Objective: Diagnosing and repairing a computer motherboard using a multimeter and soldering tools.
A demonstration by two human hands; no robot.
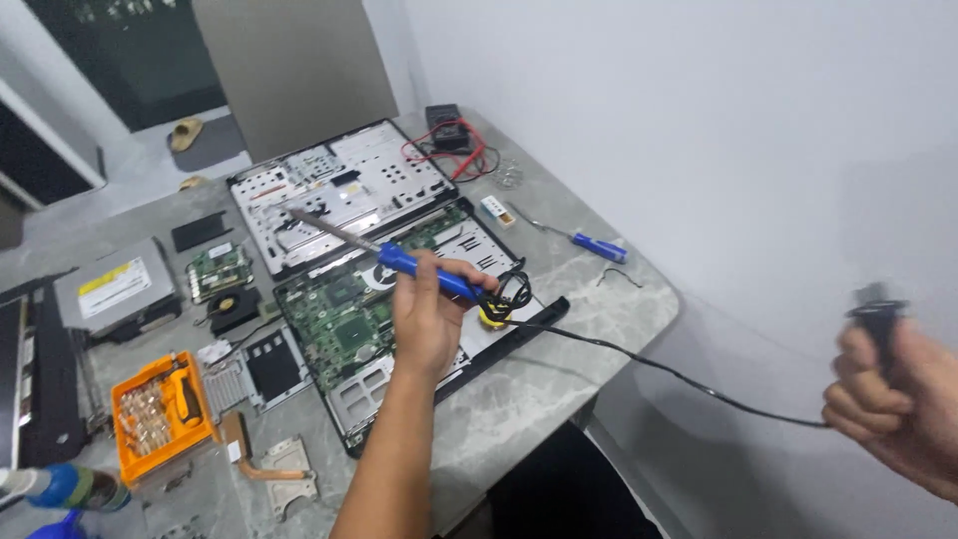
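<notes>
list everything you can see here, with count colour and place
soldering iron: 1, blue handle, over the laptop
plug: 1, black, far right, off the table
cord: 1, black, iron to plug
opened laptop base: 1, green board, table centre
laptop cover panel: 1, silver, behind the base
optical drive: 1, grey, left
bit case: 1, orange, front left
screwdriver: 1, blue, right edge
multimeter: 1, black, back
table: 1, grey marble
left hand: holds the iron
right hand: holds the plug

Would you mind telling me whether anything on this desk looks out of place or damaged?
The laptop lies opened up, its circuit board bare, with removed parts scattered across the table. The left hand holds a soldering iron above it; its cord hangs off the edge.
</notes>
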